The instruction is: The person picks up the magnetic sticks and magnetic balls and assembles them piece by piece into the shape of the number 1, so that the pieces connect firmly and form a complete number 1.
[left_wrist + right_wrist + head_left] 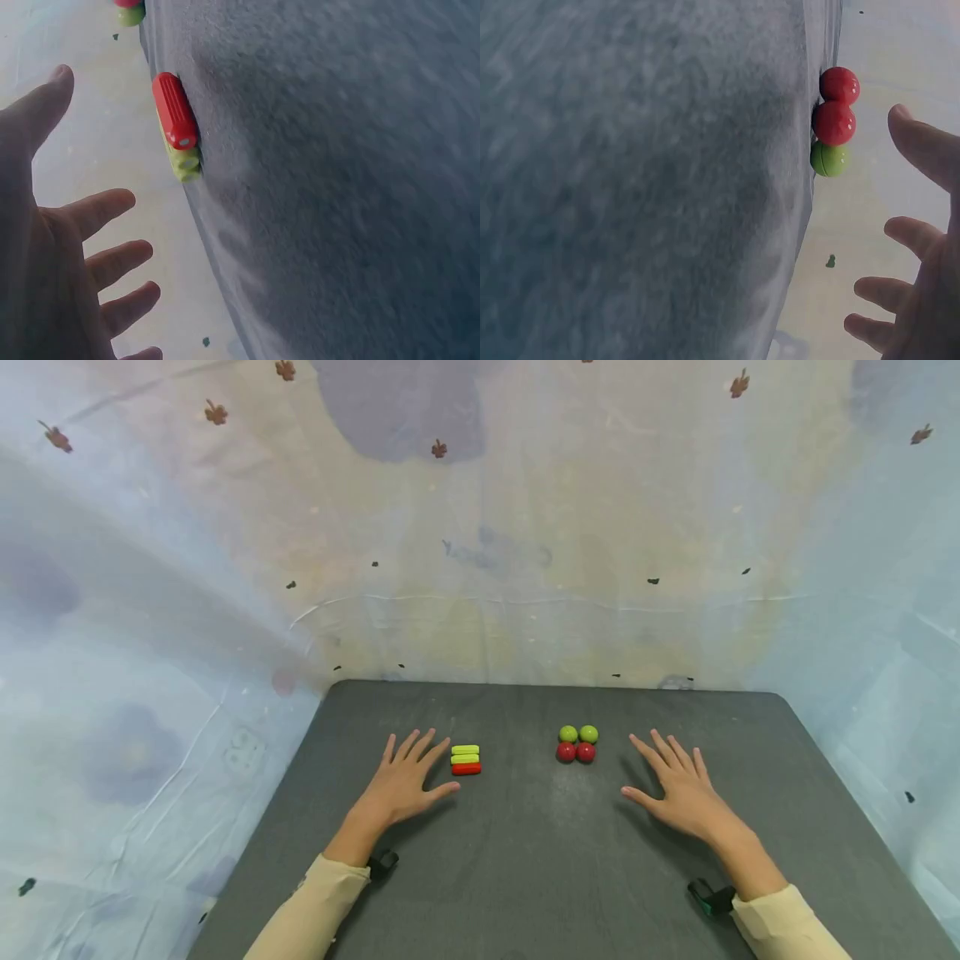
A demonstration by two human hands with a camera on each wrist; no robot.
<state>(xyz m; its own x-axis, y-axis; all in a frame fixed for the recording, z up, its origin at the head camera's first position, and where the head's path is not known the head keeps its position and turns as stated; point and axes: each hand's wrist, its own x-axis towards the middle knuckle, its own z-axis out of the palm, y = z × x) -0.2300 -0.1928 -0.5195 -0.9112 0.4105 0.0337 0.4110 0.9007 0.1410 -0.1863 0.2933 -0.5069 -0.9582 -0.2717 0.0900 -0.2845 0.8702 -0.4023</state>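
My left hand hovers palm down over the dark table, fingers spread, holding nothing. Just right of its fingertips lie two yellow-green ridged sticks and a red ridged stick, stacked in a row from back to front. My right hand hovers likewise with fingers spread and nothing in it. To its left two green balls sit behind two red balls, grouped in a square. In the left wrist view the red stick is apart from the thumb; the right wrist view shows the red balls beyond the thumb.
The dark grey table has rounded far corners. A pale patterned cloth hangs behind it and along both sides. Each wrist wears a dark strap device, the left one and the right one, below light sleeves.
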